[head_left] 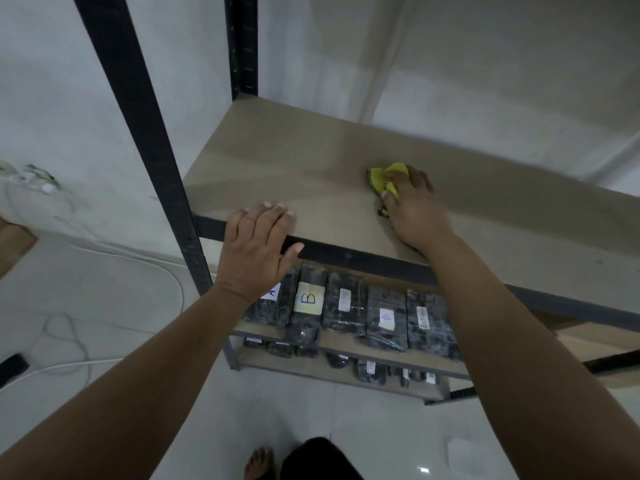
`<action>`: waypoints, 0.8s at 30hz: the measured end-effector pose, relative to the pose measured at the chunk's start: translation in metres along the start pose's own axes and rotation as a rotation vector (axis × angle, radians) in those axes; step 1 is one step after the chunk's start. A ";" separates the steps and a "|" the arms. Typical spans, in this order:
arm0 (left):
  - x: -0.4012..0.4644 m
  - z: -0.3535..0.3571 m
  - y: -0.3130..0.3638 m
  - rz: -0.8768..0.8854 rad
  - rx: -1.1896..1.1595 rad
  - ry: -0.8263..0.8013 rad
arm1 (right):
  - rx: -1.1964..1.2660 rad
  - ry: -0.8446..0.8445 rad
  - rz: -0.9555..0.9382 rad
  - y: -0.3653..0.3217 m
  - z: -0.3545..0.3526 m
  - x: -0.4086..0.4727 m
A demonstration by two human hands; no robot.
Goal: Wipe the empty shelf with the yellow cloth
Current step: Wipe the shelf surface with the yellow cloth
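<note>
The right hand (pixel 414 209) clutches the crumpled yellow cloth (pixel 385 180) on the bare tan shelf board (pixel 277 161); the left hand (pixel 256 244) rests flat, fingers straight, on its front edge. Labelled dark wrapped packs (pixel 346 303) fill the shelf below.

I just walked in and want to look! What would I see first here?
First you'd see the yellow cloth, bright against the bare tan shelf, bunched under the right hand. Next, the left hand rests on the shelf's front edge. Below, a row of dark wrapped packs sits on the lower shelf, one labelled B.
</note>
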State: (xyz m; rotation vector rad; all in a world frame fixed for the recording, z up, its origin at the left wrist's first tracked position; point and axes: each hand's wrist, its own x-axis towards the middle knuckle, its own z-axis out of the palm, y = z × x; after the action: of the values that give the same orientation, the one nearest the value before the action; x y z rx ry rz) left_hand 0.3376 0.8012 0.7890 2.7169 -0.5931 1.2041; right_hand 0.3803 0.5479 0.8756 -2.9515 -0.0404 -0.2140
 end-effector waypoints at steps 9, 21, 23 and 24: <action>0.003 -0.005 0.002 -0.024 -0.018 -0.019 | 0.063 -0.010 -0.033 0.001 0.006 0.079; 0.000 -0.014 0.005 -0.041 0.063 -0.136 | -0.012 -0.097 -0.268 -0.059 0.022 0.158; 0.000 -0.015 0.007 -0.044 0.059 -0.131 | 0.014 -0.169 -0.415 -0.061 0.021 0.137; 0.001 -0.016 0.007 -0.048 0.055 -0.131 | 0.034 -0.204 -0.483 -0.058 0.019 0.122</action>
State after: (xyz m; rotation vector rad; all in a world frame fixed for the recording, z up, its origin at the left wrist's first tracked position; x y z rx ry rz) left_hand 0.3243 0.7984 0.7996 2.8556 -0.5137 1.0529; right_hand 0.5014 0.6102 0.8850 -2.8659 -0.7765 0.0268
